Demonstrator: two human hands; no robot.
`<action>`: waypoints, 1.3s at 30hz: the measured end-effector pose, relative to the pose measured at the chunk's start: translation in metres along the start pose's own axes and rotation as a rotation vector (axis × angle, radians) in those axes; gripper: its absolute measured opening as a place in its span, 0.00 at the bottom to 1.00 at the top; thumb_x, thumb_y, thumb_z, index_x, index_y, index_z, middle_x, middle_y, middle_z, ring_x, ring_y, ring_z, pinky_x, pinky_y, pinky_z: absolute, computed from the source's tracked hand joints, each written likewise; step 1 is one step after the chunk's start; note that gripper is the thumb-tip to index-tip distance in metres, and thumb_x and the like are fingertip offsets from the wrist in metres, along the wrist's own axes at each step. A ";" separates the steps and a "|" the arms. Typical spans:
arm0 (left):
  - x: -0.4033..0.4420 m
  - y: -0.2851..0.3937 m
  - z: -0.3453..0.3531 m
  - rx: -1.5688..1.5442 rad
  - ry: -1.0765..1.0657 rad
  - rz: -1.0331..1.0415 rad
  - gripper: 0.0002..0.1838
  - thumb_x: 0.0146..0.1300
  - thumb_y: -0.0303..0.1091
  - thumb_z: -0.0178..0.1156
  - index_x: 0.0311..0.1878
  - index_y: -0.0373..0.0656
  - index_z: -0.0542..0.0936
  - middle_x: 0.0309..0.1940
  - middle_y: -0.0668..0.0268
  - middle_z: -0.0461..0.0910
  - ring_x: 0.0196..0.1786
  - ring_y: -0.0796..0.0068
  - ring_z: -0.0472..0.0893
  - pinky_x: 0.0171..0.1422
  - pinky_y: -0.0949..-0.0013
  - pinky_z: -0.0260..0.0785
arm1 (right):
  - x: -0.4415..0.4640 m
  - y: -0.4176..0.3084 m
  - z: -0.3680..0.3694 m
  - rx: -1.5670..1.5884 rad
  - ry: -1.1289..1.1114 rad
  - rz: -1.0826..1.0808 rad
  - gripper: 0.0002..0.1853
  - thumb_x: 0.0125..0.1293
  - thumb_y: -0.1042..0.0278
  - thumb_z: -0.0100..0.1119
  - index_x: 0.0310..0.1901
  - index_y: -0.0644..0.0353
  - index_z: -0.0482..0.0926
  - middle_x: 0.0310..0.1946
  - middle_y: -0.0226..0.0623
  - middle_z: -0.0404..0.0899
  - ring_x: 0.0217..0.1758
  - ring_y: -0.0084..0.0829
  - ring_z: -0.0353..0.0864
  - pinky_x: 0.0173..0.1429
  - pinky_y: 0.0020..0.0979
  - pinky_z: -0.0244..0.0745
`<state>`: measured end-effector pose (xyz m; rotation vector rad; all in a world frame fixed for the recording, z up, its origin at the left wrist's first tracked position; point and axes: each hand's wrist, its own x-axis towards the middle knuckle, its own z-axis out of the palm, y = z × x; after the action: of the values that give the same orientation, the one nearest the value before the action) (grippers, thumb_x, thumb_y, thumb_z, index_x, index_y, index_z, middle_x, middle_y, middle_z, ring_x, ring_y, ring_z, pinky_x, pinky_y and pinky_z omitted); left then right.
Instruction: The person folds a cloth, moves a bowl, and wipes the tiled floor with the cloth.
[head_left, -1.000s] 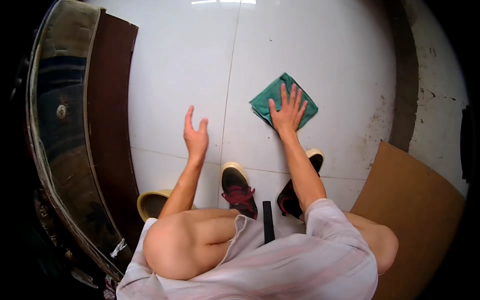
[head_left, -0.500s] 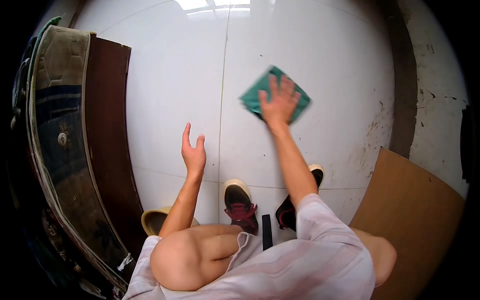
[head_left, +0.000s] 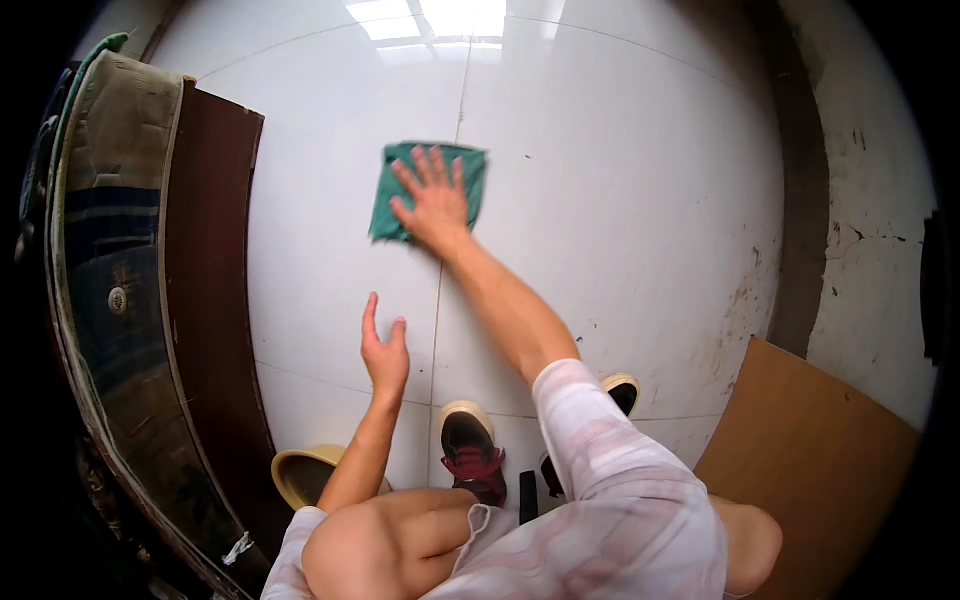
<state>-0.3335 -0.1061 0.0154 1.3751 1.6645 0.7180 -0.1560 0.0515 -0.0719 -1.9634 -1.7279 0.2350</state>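
Note:
A folded green cloth (head_left: 392, 215) lies flat on the white tiled floor (head_left: 620, 230), across a tile joint. My right hand (head_left: 438, 205) presses on it from above with the fingers spread, palm down. Nothing is gripped between those fingers; the cloth's edges stick out around the hand. Nearer to me and to the left, my left hand (head_left: 385, 352) hovers above the floor, thumb and fingers apart, holding nothing. It is separate from the cloth.
Beside my left forearm stands a yellowish basin (head_left: 290, 480), partly hidden. A dark red wooden board (head_left: 215, 230) and a mattress (head_left: 115, 240) line the left side. At right are a brown board (head_left: 805, 440) and a stained wall (head_left: 870, 220). My shoes (head_left: 470, 450) are close below.
My right hand and the green cloth under it have slid left across the floor. My left hand stays open and appears slightly lower in the view, as the camera has shifted.

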 end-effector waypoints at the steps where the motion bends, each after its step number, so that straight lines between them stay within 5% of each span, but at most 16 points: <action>1: 0.001 0.005 -0.005 0.020 0.030 -0.053 0.32 0.68 0.27 0.61 0.76 0.37 0.68 0.75 0.51 0.69 0.79 0.55 0.66 0.82 0.59 0.55 | 0.004 0.022 -0.011 -0.065 0.030 0.063 0.37 0.70 0.37 0.52 0.77 0.39 0.66 0.82 0.39 0.55 0.86 0.46 0.46 0.85 0.61 0.35; 6: 0.002 -0.002 -0.002 -0.032 0.054 -0.110 0.32 0.68 0.28 0.61 0.75 0.36 0.68 0.75 0.51 0.69 0.79 0.55 0.66 0.82 0.59 0.55 | -0.094 0.129 -0.099 -0.304 0.125 0.584 0.38 0.72 0.35 0.49 0.81 0.37 0.59 0.84 0.43 0.48 0.87 0.53 0.41 0.83 0.66 0.32; 10: -0.017 0.015 0.015 -0.057 -0.038 -0.121 0.32 0.70 0.28 0.60 0.77 0.37 0.66 0.77 0.52 0.66 0.81 0.56 0.63 0.84 0.59 0.52 | -0.146 0.101 -0.092 -0.431 0.079 0.691 0.40 0.73 0.36 0.48 0.83 0.36 0.53 0.86 0.43 0.41 0.88 0.55 0.34 0.82 0.69 0.26; 13: -0.022 0.011 0.022 -0.057 -0.045 -0.119 0.33 0.68 0.27 0.61 0.76 0.36 0.68 0.75 0.51 0.69 0.78 0.56 0.66 0.82 0.59 0.54 | -0.110 0.030 -0.073 -0.247 -0.166 0.473 0.40 0.73 0.38 0.48 0.83 0.35 0.52 0.86 0.39 0.40 0.88 0.50 0.32 0.83 0.67 0.22; 15: -0.020 -0.002 0.015 -0.031 -0.049 -0.076 0.33 0.68 0.27 0.61 0.76 0.36 0.67 0.76 0.51 0.69 0.79 0.56 0.66 0.83 0.58 0.54 | -0.069 0.006 -0.040 -0.109 -0.153 0.226 0.38 0.72 0.38 0.48 0.82 0.35 0.57 0.86 0.35 0.43 0.88 0.47 0.35 0.84 0.63 0.22; 19: -0.010 -0.010 -0.002 0.030 0.013 -0.127 0.33 0.68 0.26 0.60 0.76 0.37 0.67 0.76 0.52 0.68 0.79 0.55 0.65 0.83 0.57 0.53 | 0.029 0.017 -0.008 0.011 0.039 0.089 0.35 0.70 0.38 0.52 0.77 0.37 0.67 0.83 0.38 0.52 0.87 0.49 0.44 0.84 0.65 0.29; 21: -0.005 -0.003 -0.006 0.047 -0.017 -0.159 0.32 0.70 0.23 0.56 0.77 0.37 0.65 0.78 0.53 0.64 0.82 0.58 0.61 0.85 0.59 0.49 | 0.047 0.053 -0.014 -0.039 0.069 0.070 0.37 0.68 0.37 0.54 0.77 0.37 0.67 0.83 0.39 0.55 0.86 0.49 0.45 0.84 0.64 0.31; 24: -0.001 0.003 -0.006 0.021 -0.018 -0.182 0.32 0.71 0.23 0.56 0.78 0.37 0.65 0.79 0.54 0.63 0.83 0.59 0.59 0.85 0.59 0.49 | 0.000 0.111 -0.084 -0.183 0.146 0.388 0.38 0.67 0.37 0.55 0.77 0.40 0.67 0.80 0.40 0.58 0.85 0.49 0.49 0.83 0.64 0.38; 28: 0.004 0.004 0.009 -0.038 -0.016 -0.100 0.32 0.68 0.26 0.60 0.76 0.37 0.67 0.76 0.54 0.69 0.80 0.57 0.64 0.83 0.59 0.53 | -0.110 0.176 -0.130 -0.339 0.065 0.709 0.41 0.73 0.33 0.48 0.83 0.36 0.52 0.85 0.45 0.42 0.88 0.52 0.36 0.83 0.66 0.28; 31: -0.007 0.014 0.016 -0.051 -0.041 -0.108 0.32 0.68 0.27 0.61 0.76 0.36 0.67 0.76 0.54 0.69 0.80 0.56 0.64 0.83 0.60 0.53 | -0.111 0.145 -0.111 -0.478 0.026 0.644 0.41 0.73 0.34 0.47 0.84 0.35 0.51 0.86 0.45 0.40 0.88 0.53 0.34 0.83 0.65 0.26; 35: -0.008 0.010 0.013 0.006 -0.044 -0.149 0.32 0.68 0.27 0.60 0.76 0.36 0.67 0.76 0.53 0.69 0.80 0.55 0.64 0.83 0.59 0.53 | -0.048 0.061 -0.062 -0.174 -0.181 0.162 0.39 0.72 0.36 0.47 0.82 0.32 0.56 0.86 0.38 0.42 0.89 0.48 0.32 0.84 0.65 0.25; 39: 0.007 -0.005 0.005 -0.009 -0.043 -0.166 0.32 0.70 0.25 0.58 0.78 0.38 0.65 0.78 0.53 0.64 0.82 0.57 0.60 0.85 0.59 0.48 | 0.072 0.044 -0.017 0.030 -0.097 0.126 0.38 0.69 0.36 0.50 0.80 0.31 0.60 0.86 0.36 0.44 0.88 0.47 0.35 0.85 0.62 0.27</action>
<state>-0.3323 -0.1011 0.0071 1.2210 1.7154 0.5955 -0.0975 0.1137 -0.0643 -2.0720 -1.6506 0.4044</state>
